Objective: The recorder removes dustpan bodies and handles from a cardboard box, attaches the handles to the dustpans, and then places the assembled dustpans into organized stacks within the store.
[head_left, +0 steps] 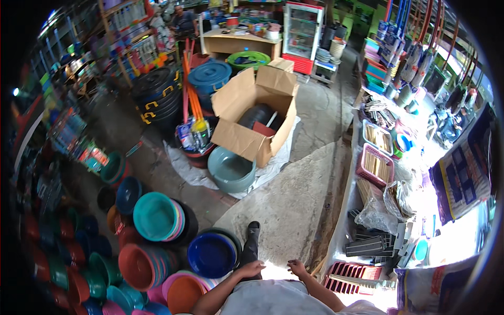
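Stacked plastic basins, blue [211, 255] and orange [184, 293], glossy, round, sit left of the hands. Left hand [252, 269] loosely curled, empty, resting by the person's dark trouser leg [251, 247]. Right hand [296, 268] fingers half spread, holding nothing, just above the pale shirt [273, 296]. Fingertip contact hard to tell.

Open brown cardboard box [255, 113] mid-floor — a blue printed banner [462, 178] hangs far right, beside the shelves.

Blue basin [212, 255] atop floor stack
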